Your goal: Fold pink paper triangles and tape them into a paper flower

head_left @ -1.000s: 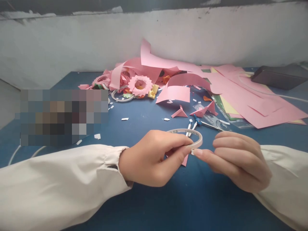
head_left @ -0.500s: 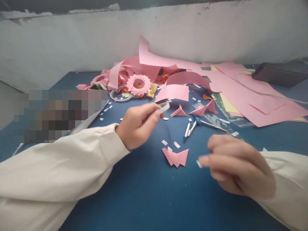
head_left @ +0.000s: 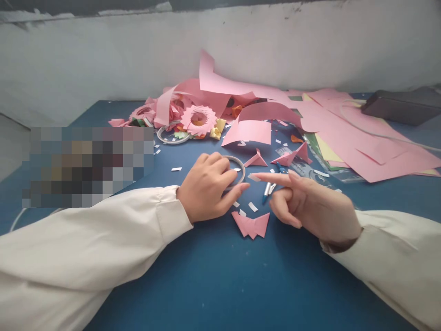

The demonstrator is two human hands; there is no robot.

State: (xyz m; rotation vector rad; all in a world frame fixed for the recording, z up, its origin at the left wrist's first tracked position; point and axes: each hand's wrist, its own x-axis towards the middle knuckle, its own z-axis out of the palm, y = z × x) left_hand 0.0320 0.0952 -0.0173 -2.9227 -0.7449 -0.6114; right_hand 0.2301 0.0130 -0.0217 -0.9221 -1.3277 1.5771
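Note:
My left hand [head_left: 206, 191] rests on the blue table [head_left: 220, 285], its fingers curled round a thin white tape roll [head_left: 242, 166] lying flat. My right hand [head_left: 310, 207] is just right of it, index finger stretched toward the roll, the other fingers curled. A small white piece of tape [head_left: 254, 177] sticks at that fingertip. A folded pink paper shape [head_left: 252, 225] lies on the table just below and between both hands.
A blue pen-like tool [head_left: 267, 191] lies behind my right index finger. Pink folded bits [head_left: 257, 160], a pink paper flower [head_left: 199, 120], another tape ring [head_left: 171, 135] and large pink sheets [head_left: 361, 138] crowd the back. A black box [head_left: 399, 106] sits far right.
My left hand has lowered the tape roll from the air onto the table. My right hand has moved up and left, its index finger now pointing at the roll with the tape piece.

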